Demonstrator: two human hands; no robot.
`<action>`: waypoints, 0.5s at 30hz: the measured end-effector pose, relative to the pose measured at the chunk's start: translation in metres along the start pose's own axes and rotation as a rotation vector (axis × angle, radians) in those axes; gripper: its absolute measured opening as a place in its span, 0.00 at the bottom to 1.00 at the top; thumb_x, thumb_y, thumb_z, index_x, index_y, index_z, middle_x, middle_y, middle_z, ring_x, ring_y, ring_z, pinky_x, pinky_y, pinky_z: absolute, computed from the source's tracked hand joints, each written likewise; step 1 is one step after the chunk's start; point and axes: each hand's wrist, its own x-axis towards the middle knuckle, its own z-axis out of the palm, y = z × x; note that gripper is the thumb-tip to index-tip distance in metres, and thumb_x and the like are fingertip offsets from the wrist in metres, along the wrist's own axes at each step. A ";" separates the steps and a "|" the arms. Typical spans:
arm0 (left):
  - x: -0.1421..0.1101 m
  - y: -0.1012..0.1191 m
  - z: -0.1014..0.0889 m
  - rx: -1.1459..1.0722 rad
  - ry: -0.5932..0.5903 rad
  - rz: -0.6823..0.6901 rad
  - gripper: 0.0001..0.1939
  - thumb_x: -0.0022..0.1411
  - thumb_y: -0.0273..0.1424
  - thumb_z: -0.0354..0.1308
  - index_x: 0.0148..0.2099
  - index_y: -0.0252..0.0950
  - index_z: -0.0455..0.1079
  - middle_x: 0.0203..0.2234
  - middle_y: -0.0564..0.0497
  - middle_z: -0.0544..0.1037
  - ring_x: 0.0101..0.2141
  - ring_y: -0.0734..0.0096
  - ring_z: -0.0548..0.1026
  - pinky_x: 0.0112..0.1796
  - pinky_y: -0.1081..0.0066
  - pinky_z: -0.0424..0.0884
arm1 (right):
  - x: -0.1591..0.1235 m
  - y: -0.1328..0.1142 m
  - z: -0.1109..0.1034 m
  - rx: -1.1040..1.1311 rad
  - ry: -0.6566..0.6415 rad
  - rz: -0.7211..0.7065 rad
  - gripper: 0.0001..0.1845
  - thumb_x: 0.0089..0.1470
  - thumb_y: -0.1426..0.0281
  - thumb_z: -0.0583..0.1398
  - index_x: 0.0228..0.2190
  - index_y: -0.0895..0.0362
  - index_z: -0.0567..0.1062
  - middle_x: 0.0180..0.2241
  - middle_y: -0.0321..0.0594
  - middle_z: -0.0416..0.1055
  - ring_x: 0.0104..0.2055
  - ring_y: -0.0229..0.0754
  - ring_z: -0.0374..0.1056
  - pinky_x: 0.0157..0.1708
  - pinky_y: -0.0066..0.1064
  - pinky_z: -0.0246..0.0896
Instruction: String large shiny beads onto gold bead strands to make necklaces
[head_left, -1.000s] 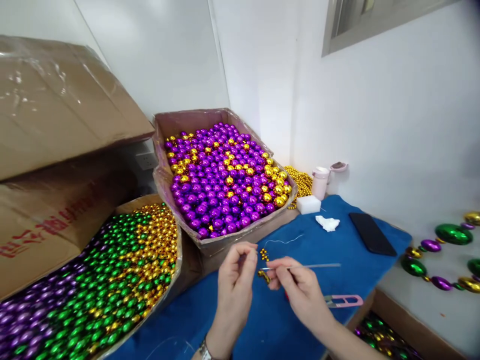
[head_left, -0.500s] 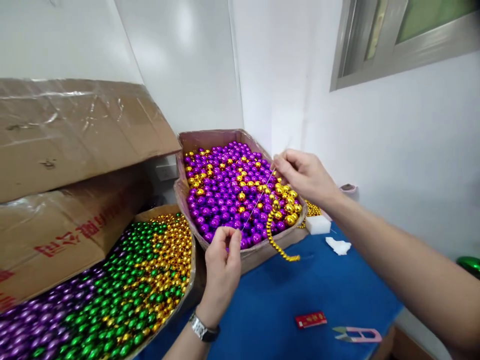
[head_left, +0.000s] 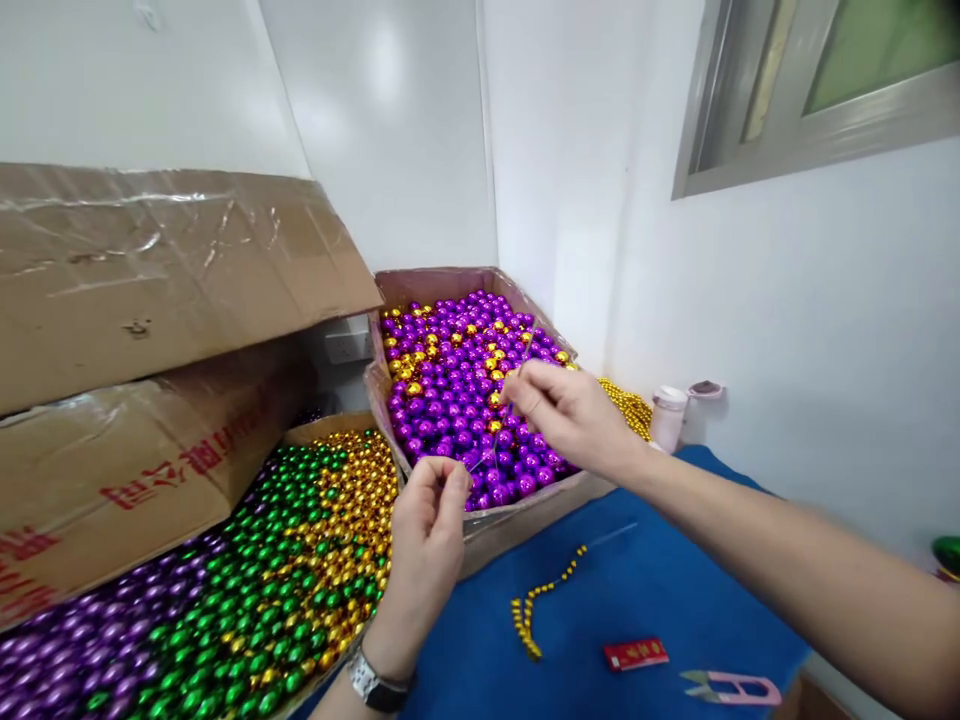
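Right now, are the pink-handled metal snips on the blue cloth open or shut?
Open. The two metal blades of the pink-handled snips stand apart at their tips, and the blue cloth shows between them.

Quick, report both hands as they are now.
Left hand: fingers closed, pinching one end of a thin clear thread.
Right hand: fingers closed, raised over the purple beads, apparently pinching the same thread.

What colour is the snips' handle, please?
The snips' handle is pink, seen best in the head view.
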 end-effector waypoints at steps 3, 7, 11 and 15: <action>-0.002 -0.009 -0.015 0.010 0.049 0.012 0.08 0.64 0.36 0.52 0.33 0.38 0.64 0.25 0.56 0.68 0.28 0.72 0.66 0.28 0.74 0.61 | 0.008 -0.001 -0.004 0.040 0.094 0.035 0.15 0.64 0.62 0.50 0.29 0.56 0.67 0.23 0.30 0.62 0.25 0.30 0.59 0.25 0.26 0.53; -0.029 -0.044 -0.029 0.165 0.005 -0.104 0.10 0.65 0.38 0.49 0.32 0.39 0.62 0.24 0.55 0.66 0.27 0.70 0.65 0.28 0.73 0.60 | 0.025 0.005 -0.019 0.075 0.245 0.087 0.16 0.64 0.60 0.50 0.30 0.56 0.68 0.23 0.30 0.62 0.22 0.30 0.59 0.22 0.25 0.54; -0.083 -0.093 -0.017 0.391 -0.209 -0.243 0.12 0.65 0.37 0.45 0.30 0.40 0.60 0.23 0.54 0.64 0.27 0.66 0.66 0.31 0.69 0.62 | 0.032 0.008 -0.019 0.098 0.196 0.145 0.18 0.63 0.57 0.50 0.29 0.56 0.66 0.23 0.31 0.65 0.20 0.28 0.60 0.20 0.23 0.55; -0.127 -0.128 0.008 0.551 -0.357 -0.345 0.07 0.59 0.29 0.49 0.28 0.39 0.63 0.27 0.45 0.72 0.32 0.56 0.71 0.35 0.62 0.64 | 0.025 0.007 -0.005 0.055 -0.032 0.279 0.18 0.63 0.53 0.46 0.31 0.53 0.60 0.22 0.30 0.70 0.15 0.30 0.63 0.16 0.25 0.58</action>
